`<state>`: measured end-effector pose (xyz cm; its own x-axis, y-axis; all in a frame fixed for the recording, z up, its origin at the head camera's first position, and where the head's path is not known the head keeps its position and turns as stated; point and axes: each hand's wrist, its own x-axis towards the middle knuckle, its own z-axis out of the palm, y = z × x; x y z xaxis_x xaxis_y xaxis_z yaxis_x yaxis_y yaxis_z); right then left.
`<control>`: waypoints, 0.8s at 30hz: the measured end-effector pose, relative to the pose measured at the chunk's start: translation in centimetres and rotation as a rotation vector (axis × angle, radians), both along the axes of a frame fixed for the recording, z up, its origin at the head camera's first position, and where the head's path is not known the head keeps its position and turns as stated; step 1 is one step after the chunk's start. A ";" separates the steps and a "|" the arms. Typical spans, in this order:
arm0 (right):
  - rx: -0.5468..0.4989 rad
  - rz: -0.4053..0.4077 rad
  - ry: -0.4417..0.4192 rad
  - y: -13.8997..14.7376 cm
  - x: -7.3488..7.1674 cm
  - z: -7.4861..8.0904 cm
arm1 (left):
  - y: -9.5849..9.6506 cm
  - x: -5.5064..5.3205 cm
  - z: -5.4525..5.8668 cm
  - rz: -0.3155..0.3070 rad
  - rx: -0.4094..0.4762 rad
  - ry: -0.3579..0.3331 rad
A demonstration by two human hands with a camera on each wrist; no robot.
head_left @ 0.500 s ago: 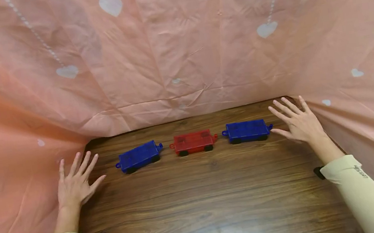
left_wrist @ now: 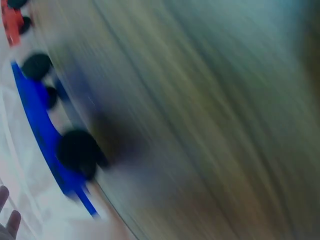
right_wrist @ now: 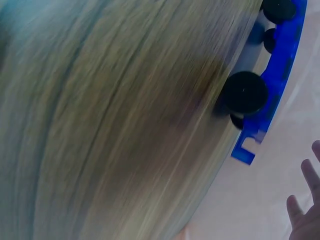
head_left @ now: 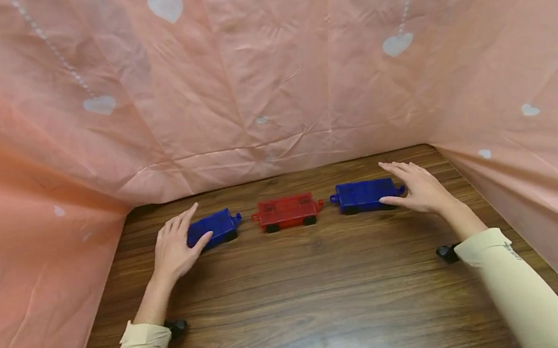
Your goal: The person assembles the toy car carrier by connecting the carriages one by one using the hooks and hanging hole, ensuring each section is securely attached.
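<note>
Three flat toy train cars with black wheels stand in a row on the wooden table. The left blue car (head_left: 219,226) sits slightly angled, and its left end is hidden behind my left hand (head_left: 173,247). That hand's thumb is at the near side and its fingers at the far side, spread apart. In the middle is a translucent red car (head_left: 287,211). Over the right end of the right blue car (head_left: 359,193), my right hand (head_left: 416,188) reaches with parted thumb and fingers. Small gaps separate the couplers of neighbouring cars.
A pink cloth (head_left: 263,68) with white hearts hangs behind the table (head_left: 307,290) and along both sides. Black wrist cameras, one on the left wrist (head_left: 176,329) and one on the right (head_left: 448,254), sit beside the sleeve cuffs.
Both hands have moved inward from the table's sides to the outer ends of the two blue cars, their fingers less widely splayed. The cars stay in place.
</note>
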<state>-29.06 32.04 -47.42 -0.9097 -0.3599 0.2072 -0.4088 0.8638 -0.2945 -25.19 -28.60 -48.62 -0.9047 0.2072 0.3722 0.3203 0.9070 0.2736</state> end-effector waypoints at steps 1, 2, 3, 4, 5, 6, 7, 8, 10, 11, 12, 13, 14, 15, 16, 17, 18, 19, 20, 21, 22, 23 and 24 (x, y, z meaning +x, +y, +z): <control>-0.004 0.005 -0.010 -0.2 -0.2 -0.2 | 0.7 -0.1 0.1 -0.012 0.010 -0.011; -0.006 0.011 -0.018 -0.5 -0.4 -0.3 | 1.4 -0.3 0.1 -0.022 0.021 -0.019; -0.007 0.017 -0.027 -0.7 -0.5 -0.4 | 2.1 -0.5 0.1 -0.031 0.025 -0.025; -0.005 0.020 -0.032 -0.9 -0.7 -0.5 | 2.8 -0.7 0.2 -0.041 0.029 -0.029; -0.001 0.023 -0.037 -1.0 -0.8 -0.6 | 3.5 -1.0 0.2 -0.051 0.035 -0.034; 0.000 0.025 -0.041 -1.2 -1.0 -0.7 | 4.2 -1.2 0.3 -0.062 0.040 -0.040; 0.001 0.025 -0.046 -1.3 -1.1 -0.8 | 4.9 -1.4 0.3 -0.070 0.045 -0.045; 0.004 0.024 -0.052 -1.4 -1.3 -0.9 | 5.6 -1.7 0.3 -0.078 0.051 -0.051; 0.005 0.024 -0.061 -1.6 -1.6 -1.1 | 7.0 -2.1 0.1 -0.097 0.058 -0.068; 0.003 0.024 -0.066 -1.6 -1.7 -1.2 | 7.7 -2.3 0.1 -0.108 0.060 -0.076; 0.000 0.026 -0.072 -1.7 -1.9 -1.3 | 8.4 -2.5 0.0 -0.119 0.063 -0.082; 0.000 0.027 -0.078 -1.8 -2.0 -1.4 | 9.1 -2.8 -0.1 -0.130 0.062 -0.089; 0.000 0.030 -0.083 -1.8 -2.1 -1.6 | 9.8 -3.0 -0.2 -0.143 0.065 -0.095; 0.000 0.032 -0.088 -1.9 -2.2 -1.7 | 10.5 -3.2 -0.3 -0.155 0.062 -0.101; 0.002 0.034 -0.092 -1.9 -2.4 -1.8 | 11.2 -3.4 -0.3 -0.168 0.059 -0.105; 0.003 0.036 -0.095 -1.9 -2.5 -1.9 | 11.8 -3.7 -0.4 -0.180 0.055 -0.105; 0.005 0.038 -0.098 -2.0 -2.6 -2.0 | 12.4 -3.9 -0.4 -0.191 0.053 -0.108; 0.009 0.038 -0.100 -1.9 -2.8 -2.1 | 12.9 -4.1 -0.5 -0.201 0.047 -0.111; 0.013 0.042 -0.098 -1.9 -2.9 -2.2 | 13.4 -4.3 -0.6 -0.209 0.041 -0.116; 0.015 0.044 -0.098 -1.9 -3.0 -2.3 | 13.9 -4.4 -0.6 -0.218 0.033 -0.122; 0.015 0.046 -0.098 -1.8 -3.1 -2.3 | 14.3 -4.6 -0.7 -0.225 0.030 -0.133; 0.014 0.046 -0.098 -1.8 -3.2 -2.4 | 14.7 -4.8 -0.7 -0.232 0.024 -0.146; 0.012 0.048 -0.096 -1.7 -3.2 -2.5 | 15.0 -5.0 -0.8 -0.236 0.017 -0.159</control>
<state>-32.30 30.33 -49.89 -0.9070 -0.4050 0.1153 -0.4198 0.8479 -0.3239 -30.15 -13.57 -49.41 -0.8797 0.4135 0.2347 0.4735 0.8073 0.3522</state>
